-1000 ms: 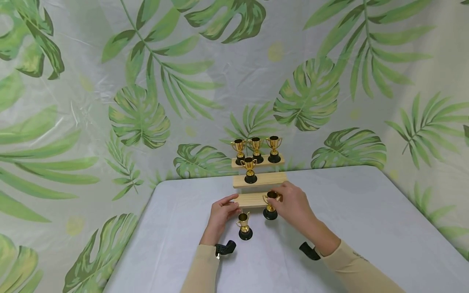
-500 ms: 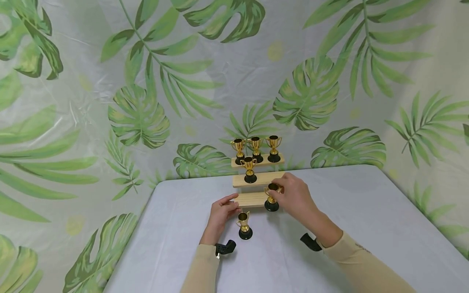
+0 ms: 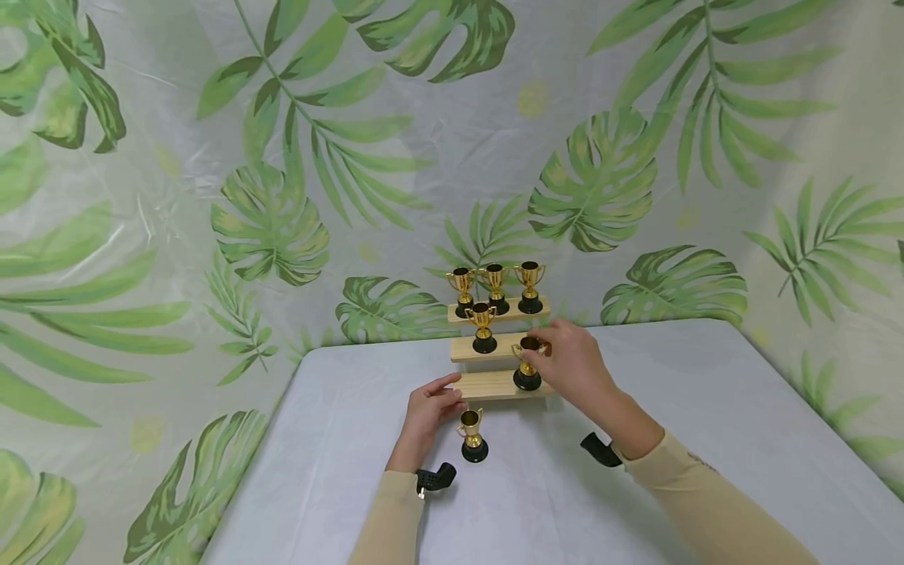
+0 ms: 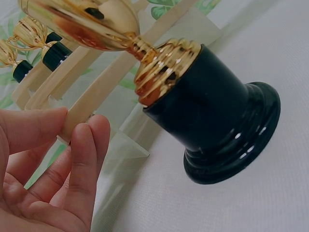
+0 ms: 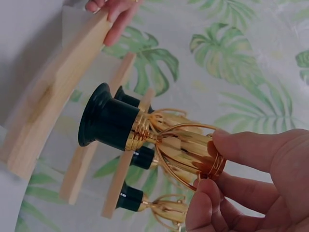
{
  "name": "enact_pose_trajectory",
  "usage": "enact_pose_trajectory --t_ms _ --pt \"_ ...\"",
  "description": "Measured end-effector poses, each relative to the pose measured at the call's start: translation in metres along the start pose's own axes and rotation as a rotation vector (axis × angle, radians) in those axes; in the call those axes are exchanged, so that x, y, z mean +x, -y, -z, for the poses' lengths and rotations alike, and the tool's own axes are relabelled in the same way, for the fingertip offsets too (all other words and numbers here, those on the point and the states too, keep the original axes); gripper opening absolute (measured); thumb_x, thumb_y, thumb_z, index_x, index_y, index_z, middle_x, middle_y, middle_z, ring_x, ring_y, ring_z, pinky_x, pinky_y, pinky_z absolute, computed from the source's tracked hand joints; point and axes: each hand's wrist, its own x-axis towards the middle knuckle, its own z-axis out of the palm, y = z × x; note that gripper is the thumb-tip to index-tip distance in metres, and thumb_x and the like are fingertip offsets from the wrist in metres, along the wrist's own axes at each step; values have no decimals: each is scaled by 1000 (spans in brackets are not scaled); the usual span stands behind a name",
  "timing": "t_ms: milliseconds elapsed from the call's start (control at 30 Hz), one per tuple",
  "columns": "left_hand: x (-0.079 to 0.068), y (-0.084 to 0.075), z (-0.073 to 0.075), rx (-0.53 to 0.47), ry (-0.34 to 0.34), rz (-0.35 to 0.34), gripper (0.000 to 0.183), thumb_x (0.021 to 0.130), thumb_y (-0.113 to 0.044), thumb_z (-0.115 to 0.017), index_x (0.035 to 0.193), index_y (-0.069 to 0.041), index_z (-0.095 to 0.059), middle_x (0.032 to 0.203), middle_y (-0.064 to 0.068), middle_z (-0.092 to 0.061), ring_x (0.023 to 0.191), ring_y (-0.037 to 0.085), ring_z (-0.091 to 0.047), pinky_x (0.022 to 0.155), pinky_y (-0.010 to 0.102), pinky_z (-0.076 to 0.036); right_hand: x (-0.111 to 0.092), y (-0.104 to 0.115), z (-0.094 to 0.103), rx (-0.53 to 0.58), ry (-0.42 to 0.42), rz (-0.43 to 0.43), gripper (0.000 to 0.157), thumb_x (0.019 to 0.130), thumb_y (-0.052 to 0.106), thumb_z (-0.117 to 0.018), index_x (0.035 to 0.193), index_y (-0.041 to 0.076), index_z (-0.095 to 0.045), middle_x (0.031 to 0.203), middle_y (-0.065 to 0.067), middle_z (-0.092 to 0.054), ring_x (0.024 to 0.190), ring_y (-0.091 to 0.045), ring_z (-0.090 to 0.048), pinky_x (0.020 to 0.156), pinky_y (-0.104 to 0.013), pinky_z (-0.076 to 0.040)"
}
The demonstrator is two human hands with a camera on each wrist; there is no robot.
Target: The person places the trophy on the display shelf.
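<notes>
My right hand (image 3: 575, 365) pinches a small gold trophy cup (image 3: 527, 379) by its rim and handles. In the right wrist view the black base of this trophy (image 5: 113, 121) hangs a short gap off the lowest shelf board (image 5: 53, 96). My left hand (image 3: 426, 412) pinches the left end of that lowest board (image 3: 483, 384) between thumb and fingers. Close by on the tablecloth stands another trophy cup (image 3: 473, 443), which looms large in the left wrist view, its black base (image 4: 203, 101) beside my fingers (image 4: 83, 169).
The three-step wooden stand bears three trophies (image 3: 497, 290) on its top board (image 3: 452, 315) and one trophy (image 3: 483, 329) at the left of its middle board (image 3: 462, 349). White cloth covers the table (image 3: 339, 439). A leaf-print curtain (image 3: 466, 141) hangs behind.
My right hand has lifted the trophy up and away from me, from in front of the lowest board to over its right part. The left hand keeps its place on the board's end.
</notes>
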Motion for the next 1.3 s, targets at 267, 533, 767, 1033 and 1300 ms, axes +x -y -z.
enact_pose_trajectory --t_ms 267,533,767,1033,1300 --pt "1 1 1 -6 3 -7 39 91 1 -72 130 -1 -67 87 10 -68 79 23 -73 85 37 -60 10 2 5 -13 -2 9 28 85 21 -82 107 5 -78 87 -9 -62 67 -17 -56 54 -33 -48" --pt "2 1 1 6 -1 -11 38 91 0 -71 129 -1 -67 84 7 -67 79 23 -73 85 37 -59 17 -3 2 5 -6 1 28 85 20 -82 108 4 -77 86 -9 -60 68 -18 -56 55 -33 -49" --pt "0 1 1 -1 8 -16 37 91 0 -71 128 -2 -68 87 10 -68 77 22 -73 85 38 -59 24 -7 -1 11 4 -32 31 85 21 -83 109 1 -77 85 -8 -59 69 -19 -56 56 -33 -49" --pt "0 0 1 4 9 -16 38 90 -2 -73 128 -3 -69 86 9 -68 75 19 -72 84 38 -60 32 -10 -3 2 8 -44 33 85 22 -83 110 1 -76 85 -8 -58 69 -21 -55 57 -35 -47" --pt "-1 -1 2 14 20 -18 41 92 -3 -72 132 -1 -65 87 9 -69 76 18 -72 88 40 -59 43 -12 -7 -9 5 -38 32 85 21 -83 110 3 -76 88 -9 -60 74 -22 -59 61 -39 -51"
